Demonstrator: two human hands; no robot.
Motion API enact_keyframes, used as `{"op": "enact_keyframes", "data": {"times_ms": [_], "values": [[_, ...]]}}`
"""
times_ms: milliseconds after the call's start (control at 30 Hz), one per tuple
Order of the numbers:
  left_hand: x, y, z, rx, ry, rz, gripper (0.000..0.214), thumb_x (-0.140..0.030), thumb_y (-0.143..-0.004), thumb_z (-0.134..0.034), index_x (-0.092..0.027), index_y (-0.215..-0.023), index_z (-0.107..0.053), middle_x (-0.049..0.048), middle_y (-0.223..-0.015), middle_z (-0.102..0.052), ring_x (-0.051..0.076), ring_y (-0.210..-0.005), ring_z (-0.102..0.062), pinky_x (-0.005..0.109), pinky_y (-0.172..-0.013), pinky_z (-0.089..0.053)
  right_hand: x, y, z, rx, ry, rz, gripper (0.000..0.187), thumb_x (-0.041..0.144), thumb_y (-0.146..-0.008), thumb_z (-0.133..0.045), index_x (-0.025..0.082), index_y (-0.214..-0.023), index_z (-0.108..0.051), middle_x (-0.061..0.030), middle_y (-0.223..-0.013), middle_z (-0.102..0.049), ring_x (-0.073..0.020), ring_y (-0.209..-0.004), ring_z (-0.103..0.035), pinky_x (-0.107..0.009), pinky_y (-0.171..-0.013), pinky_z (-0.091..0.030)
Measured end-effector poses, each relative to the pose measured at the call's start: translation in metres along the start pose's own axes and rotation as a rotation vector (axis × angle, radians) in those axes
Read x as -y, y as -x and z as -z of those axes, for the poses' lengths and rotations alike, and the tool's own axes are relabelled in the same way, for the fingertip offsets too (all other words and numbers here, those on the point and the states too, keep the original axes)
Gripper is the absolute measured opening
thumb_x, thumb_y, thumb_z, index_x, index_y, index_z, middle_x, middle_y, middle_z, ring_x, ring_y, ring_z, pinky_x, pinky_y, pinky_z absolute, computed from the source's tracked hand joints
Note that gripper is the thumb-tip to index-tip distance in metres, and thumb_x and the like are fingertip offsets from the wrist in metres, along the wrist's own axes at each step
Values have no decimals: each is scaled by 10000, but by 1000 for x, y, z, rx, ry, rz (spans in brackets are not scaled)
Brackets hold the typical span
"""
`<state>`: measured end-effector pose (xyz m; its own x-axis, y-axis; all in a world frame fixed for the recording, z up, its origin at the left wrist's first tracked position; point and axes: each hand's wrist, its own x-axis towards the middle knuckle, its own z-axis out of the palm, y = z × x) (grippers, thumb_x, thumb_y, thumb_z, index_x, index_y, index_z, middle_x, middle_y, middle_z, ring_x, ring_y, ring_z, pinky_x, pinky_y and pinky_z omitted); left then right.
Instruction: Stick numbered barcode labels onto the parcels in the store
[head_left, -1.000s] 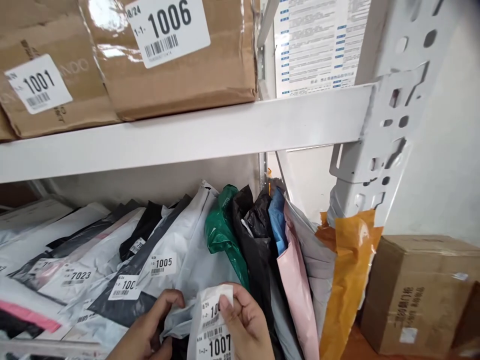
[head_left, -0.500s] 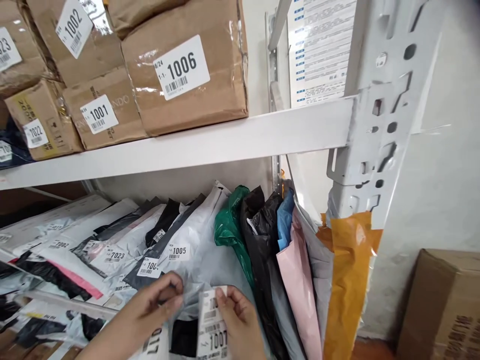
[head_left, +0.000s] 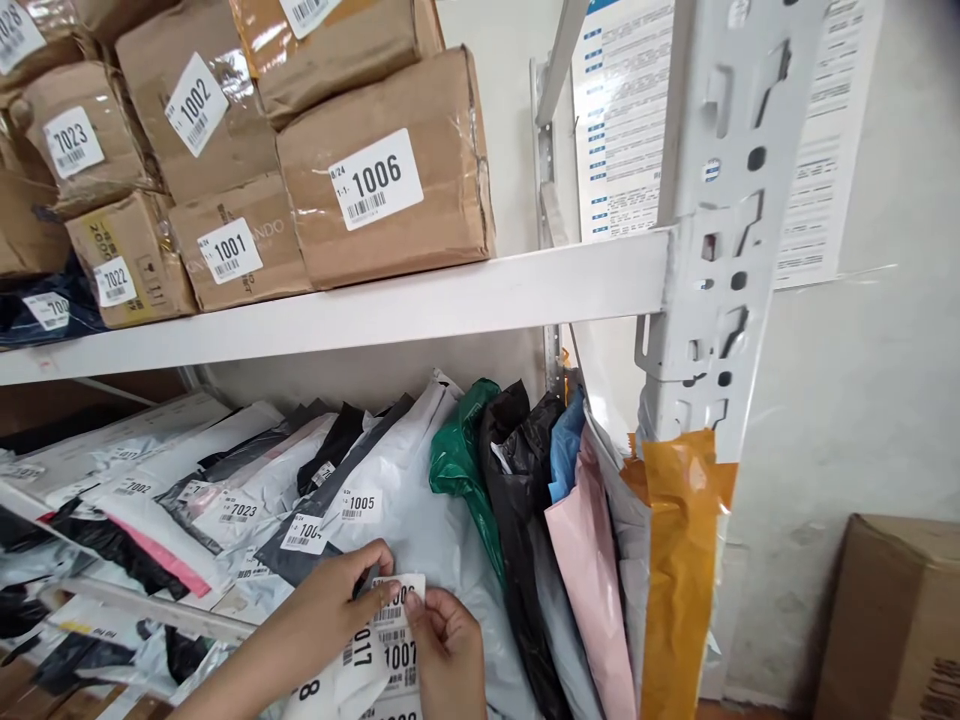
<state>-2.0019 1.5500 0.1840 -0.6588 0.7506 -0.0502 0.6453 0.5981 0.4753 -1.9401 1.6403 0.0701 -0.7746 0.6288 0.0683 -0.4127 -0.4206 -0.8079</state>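
Several printed barcode labels on a white strip (head_left: 400,655) hang between my hands, one of them reading 1007. At the strip's upper right edge, my right hand (head_left: 450,645) pinches it between thumb and fingers. My left hand (head_left: 337,605) has its thumb and finger closed on the left edge of the top label (head_left: 397,600), whose number is partly covered. More white label strip (head_left: 352,680) dangles below my left hand. Just beyond the hands lies a pale plastic mailing bag (head_left: 416,500) with a 1005 label (head_left: 361,504).
Boxes with number labels, such as the 1006 carton (head_left: 390,240), stand on the upper shelf beam (head_left: 480,295). Bagged parcels lean below, among them a green bag (head_left: 461,450) and a pink bag (head_left: 585,570). A metal post (head_left: 720,300) wrapped in orange tape (head_left: 679,570) rises at right.
My left hand has moved right and closed on the top label's edge. My right hand and the strip have shifted slightly left, and the view has tilted up a little.
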Motion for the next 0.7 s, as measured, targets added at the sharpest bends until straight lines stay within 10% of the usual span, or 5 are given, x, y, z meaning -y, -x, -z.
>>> {"op": "enact_keyframes", "data": {"times_ms": [133, 433, 700], "values": [[-4, -6, -6, -10, -61, 2, 247, -447, -877, -346, -233, -775, -412, -51, -651, -440, 139, -631, -466, 230, -592, -329, -6, -4, 2, -126, 36, 16, 511, 635, -631, -679, 179, -516, -481, 55, -435, -437, -87, -459, -383, -213, -449, -318], [-25, -8, -18, -55, -432, 67, 208, -287, -926, -271, -223, -951, -466, 46, -877, -627, 208, -758, -617, 286, -606, -353, -1, 3, 8, 0, -45, -107, 525, 648, -580, -712, 142, -722, -698, -60, -628, -691, -203, -620, -619, -309, -615, -487], [-28, -7, -20, -15, -477, 78, 241, -277, -960, -284, -199, -1009, -507, 58, -978, -651, 220, -847, -659, 301, -672, -445, -23, 11, 37, 3, -80, -160, 577, 669, -458, -768, 146, -692, -699, -51, -533, -645, -167, -484, -553, -304, -526, -441]]}}
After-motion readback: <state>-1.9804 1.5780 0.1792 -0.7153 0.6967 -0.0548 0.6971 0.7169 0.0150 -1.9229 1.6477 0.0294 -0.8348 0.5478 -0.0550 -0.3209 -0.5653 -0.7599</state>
